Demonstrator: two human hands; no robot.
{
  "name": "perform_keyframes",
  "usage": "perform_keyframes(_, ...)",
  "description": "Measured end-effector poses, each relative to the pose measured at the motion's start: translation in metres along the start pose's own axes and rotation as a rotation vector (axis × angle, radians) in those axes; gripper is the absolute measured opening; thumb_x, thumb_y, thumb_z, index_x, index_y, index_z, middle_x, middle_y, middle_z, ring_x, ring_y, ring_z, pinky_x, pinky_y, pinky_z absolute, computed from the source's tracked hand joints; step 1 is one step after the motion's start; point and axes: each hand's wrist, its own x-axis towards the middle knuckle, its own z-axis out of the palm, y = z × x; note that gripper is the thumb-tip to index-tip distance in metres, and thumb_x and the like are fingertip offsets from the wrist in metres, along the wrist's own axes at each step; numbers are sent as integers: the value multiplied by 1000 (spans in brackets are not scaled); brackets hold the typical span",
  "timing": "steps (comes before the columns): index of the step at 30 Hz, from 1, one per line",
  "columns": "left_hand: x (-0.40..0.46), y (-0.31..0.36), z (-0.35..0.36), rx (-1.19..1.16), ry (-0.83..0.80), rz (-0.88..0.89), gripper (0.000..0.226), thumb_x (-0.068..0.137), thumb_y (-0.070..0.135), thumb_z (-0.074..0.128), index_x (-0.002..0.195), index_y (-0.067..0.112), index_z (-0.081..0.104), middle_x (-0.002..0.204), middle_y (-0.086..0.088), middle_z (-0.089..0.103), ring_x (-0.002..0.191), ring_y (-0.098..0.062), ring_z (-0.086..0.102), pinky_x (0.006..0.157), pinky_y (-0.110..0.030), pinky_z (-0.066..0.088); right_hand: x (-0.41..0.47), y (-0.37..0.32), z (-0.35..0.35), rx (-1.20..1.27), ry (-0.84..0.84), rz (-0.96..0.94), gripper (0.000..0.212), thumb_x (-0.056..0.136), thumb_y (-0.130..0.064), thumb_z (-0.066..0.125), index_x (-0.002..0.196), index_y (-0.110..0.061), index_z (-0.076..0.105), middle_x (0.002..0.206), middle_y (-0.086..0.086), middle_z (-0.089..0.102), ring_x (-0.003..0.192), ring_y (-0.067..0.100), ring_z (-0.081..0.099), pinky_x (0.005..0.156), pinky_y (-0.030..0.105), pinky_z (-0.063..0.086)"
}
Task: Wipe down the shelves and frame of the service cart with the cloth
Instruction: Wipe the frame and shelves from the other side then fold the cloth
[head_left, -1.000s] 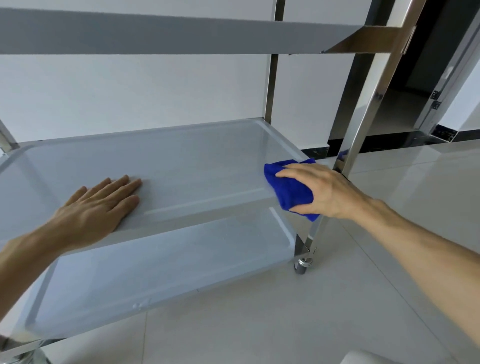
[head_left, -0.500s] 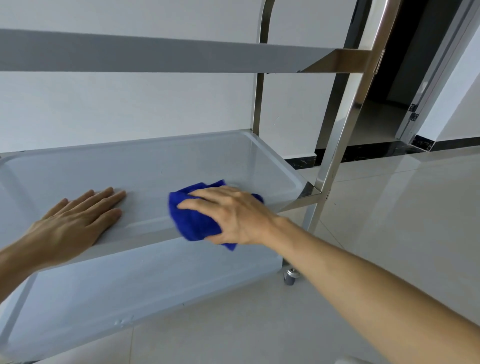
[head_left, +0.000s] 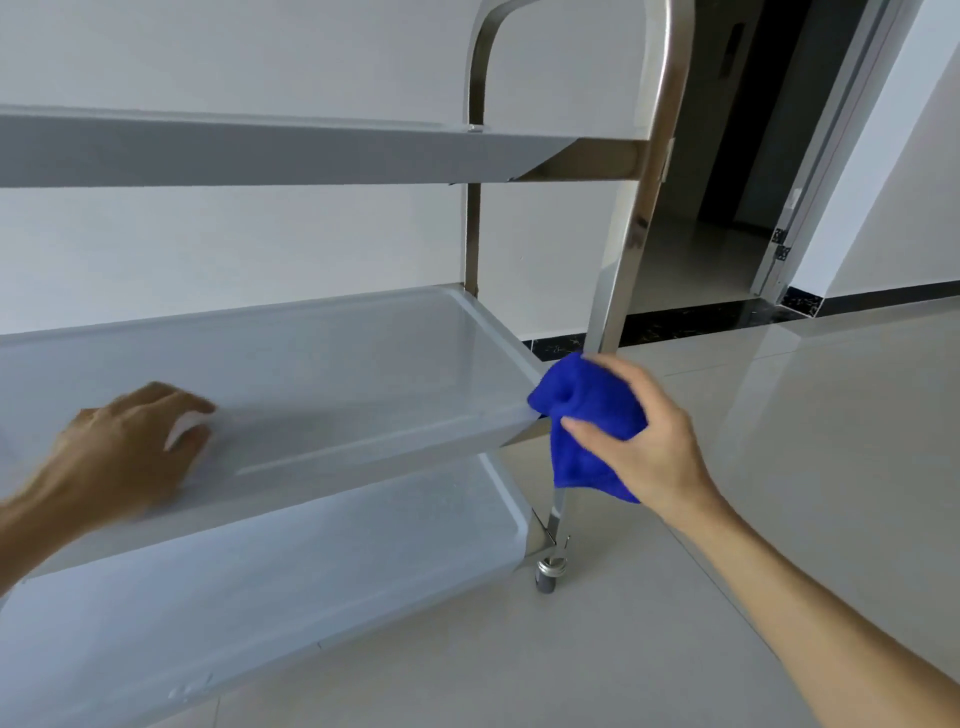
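Wiping the frame post (head_left: 631, 218), we grip the cloth (head_left: 582, 415) in our right hand (head_left: 649, 441) beside the middle shelf (head_left: 311, 364); next we judge an upward stroke; left hand (head_left: 124, 447) blurred, fingers unclear

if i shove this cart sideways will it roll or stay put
It will probably roll: the cart stands on a small caster on glossy floor tiles, and no brake is visible. It likely feels light, since all three shelves are bare. The left hand resting on the middle shelf may be steadying it.
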Motion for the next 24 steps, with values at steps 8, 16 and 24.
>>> perform_keyframes(8,53,190,29,-320,-291,277,46,97,44,56,139,29,52,145,2,48,129,-22,51,111,-38,38,47,-41,-30,322,515,154,51,76,-40,84,117,-49,55,106,-32,64,99,-5,65,75,18,57)
perform_keyframes(16,44,210,82,105,-405,461,70,95,72,26,154,49,-2,167,11,3,154,-24,4,122,-54,8,139,-89,-14,192,471,0,71,78,-52,79,137,-30,46,128,-16,54,113,-2,56,91,20,52)
perform_keyframes(24,44,206,86,113,-385,471,64,100,63,25,152,53,-11,168,13,-3,155,-24,-1,124,-53,6,67,0,34,108,415,236,71,74,-35,84,119,-61,36,119,-21,58,98,-3,62,68,10,53)
